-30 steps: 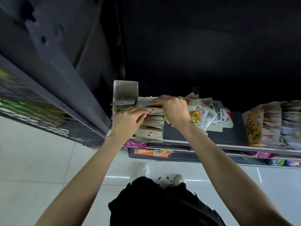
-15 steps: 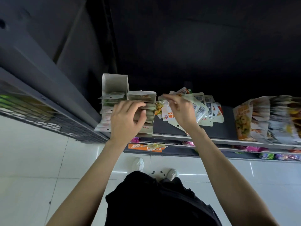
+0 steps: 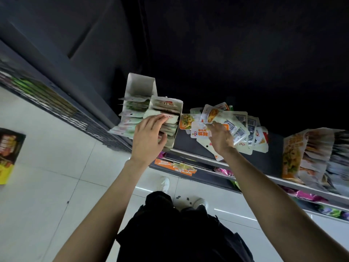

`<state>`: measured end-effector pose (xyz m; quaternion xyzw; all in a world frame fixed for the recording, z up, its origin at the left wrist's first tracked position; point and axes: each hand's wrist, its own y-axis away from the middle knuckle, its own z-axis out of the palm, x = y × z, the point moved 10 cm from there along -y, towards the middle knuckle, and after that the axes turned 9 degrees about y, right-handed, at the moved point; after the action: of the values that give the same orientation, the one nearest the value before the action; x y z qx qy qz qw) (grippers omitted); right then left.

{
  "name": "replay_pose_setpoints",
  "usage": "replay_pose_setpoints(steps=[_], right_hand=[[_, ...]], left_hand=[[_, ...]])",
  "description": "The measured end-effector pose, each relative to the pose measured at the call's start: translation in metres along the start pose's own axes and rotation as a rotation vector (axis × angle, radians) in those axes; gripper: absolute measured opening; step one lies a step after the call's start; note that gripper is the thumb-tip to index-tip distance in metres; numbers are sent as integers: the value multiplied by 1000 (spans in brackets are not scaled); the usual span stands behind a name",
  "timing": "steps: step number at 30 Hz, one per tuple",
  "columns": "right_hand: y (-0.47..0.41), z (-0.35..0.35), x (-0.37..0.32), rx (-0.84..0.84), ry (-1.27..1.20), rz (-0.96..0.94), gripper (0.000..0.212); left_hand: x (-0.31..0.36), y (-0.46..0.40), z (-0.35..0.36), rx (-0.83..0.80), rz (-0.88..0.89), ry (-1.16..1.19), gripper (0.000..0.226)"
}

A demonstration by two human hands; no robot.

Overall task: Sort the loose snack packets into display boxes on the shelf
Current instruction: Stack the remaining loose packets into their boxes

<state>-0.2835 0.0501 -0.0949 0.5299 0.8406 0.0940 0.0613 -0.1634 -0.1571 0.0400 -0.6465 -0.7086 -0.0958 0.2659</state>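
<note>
My left hand lies flat-fingered on the packets in the display box; my right hand pinches a loose packet (white-orange one).

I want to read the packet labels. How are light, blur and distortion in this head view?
Head view: the shelf back is near black, while the floor tiles glare pale. The loose snack packets are lit, their print only partly legible. The left edge smears with motion blur. Wide-angle distortion tilts the shelf edge.
</note>
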Motion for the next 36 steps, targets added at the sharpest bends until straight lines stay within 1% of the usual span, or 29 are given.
replay_pose_setpoints(steps=[2, 5, 6, 8, 10, 11, 12, 13, 14, 16, 17, 18, 19, 20, 21, 24, 26, 28, 30, 31, 32, 34, 36], right_hand=[[-3, -3, 1, 5, 116, -5, 62], [-4, -10, 3, -6, 178, 14, 68], [-3, -14, 2, -8, 169, 15, 64], [5, -30, 3, 16, 69, 28, 43], [23, -55, 9, 91, -107, 86, 21], [34, -68, 16, 142, -202, 121, 14], [47, -77, 24, 185, -310, 156, 12], [61, -83, 33, 209, -452, 196, 15], [76, -85, 43, 212, -643, 242, 18], [108, -85, 53, 186, -1111, 279, 25], [124, -88, 58, 202, -1288, 274, 27], [139, -91, 66, 234, -1391, 271, 29], [154, -95, 76, 273, -1428, 268, 29], [169, -97, 90, 313, -1411, 277, 30], [185, -100, 108, 355, -1338, 305, 31], [237, -112, 172, 495, -946, 427, 42], [266, -125, 203, 532, -688, 387, 46], [285, -132, 222, 521, -410, 325, 38], [301, -137, 241, 582, -230, 293, 20], [308, -138, 251, 615, -215, 298, 12], [315, -137, 263, 641, -241, 316, 9], [327, -133, 289, 701, -315, 374, 7], [336, -134, 309, 770, -336, 453, 7]], left_hand=[[0, 1, -1, -7, 5, 2, 51], [0, 3, -1, -7, 4, -1, 50], [2, 4, -2, 9, 7, 1, 48], [11, 5, -11, 87, 32, 15, 44], [28, 6, -22, 193, 71, 63, 39], [38, 7, -23, 222, 89, 105, 37], [49, 8, -21, 220, 102, 155, 36], [62, 7, -14, 183, 102, 212, 37], [75, 5, -2, 106, 88, 279, 41], [104, 2, 37, -141, 36, 422, 55], [119, 1, 60, -270, 19, 467, 59], [136, 2, 81, -377, 22, 478, 56], [152, 3, 98, -446, 43, 456, 45], [169, 3, 110, -474, 78, 423, 36], [186, 4, 120, -486, 122, 392, 31], [238, 10, 148, -533, 279, 307, 34], [273, 16, 170, -585, 392, 222, 34], [306, 18, 186, -585, 488, 212, 29], [336, 16, 194, -505, 554, 285, 24], [346, 12, 196, -440, 532, 339, 26], [349, 5, 198, -375, 468, 383, 29], [348, -10, 204, -265, 317, 442, 32], [347, -25, 214, -211, 237, 451, 32]])
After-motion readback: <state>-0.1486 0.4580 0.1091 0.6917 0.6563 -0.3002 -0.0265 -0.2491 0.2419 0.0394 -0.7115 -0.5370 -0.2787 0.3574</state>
